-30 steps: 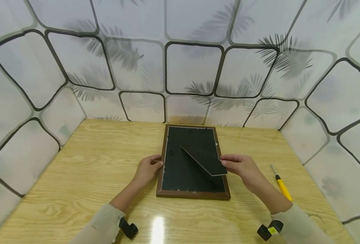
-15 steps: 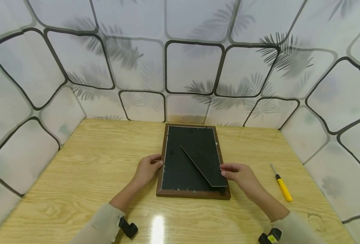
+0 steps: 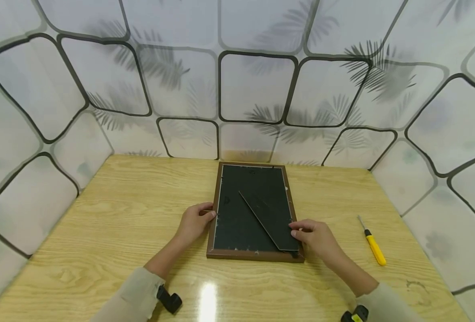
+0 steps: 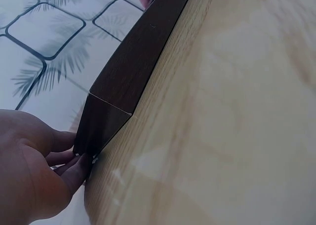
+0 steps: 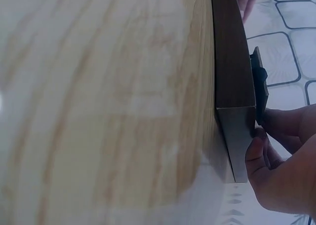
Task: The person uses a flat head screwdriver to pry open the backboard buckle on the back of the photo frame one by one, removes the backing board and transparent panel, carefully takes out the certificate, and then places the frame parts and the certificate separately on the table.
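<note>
A brown picture frame (image 3: 255,255) lies face down on the wooden table, its black backing board (image 3: 237,223) upward. Hinged on that board is a black easel stand (image 3: 279,226), tilted slightly up with its wide end near the frame's lower right corner. My left hand (image 3: 194,221) grips the frame's left edge with thumb and fingers; the left wrist view shows them at the frame's side (image 4: 133,52). At the right edge, my right hand (image 3: 319,239) pinches the stand's side. Seen from the right wrist, the fingers meet the stand (image 5: 260,84) and the thumb lies by the frame's side.
A screwdriver (image 3: 376,250) with a yellow handle lies on the table (image 3: 132,201) to the right of my right hand. Patterned white walls (image 3: 257,89) enclose the table at the back and both sides. A small black camera (image 3: 169,300) sits on the left wrist.
The easel stand has come down toward the backing board, its wide end lowered by my right hand, which has moved down and nearer. My left hand stays on the frame's left edge.
</note>
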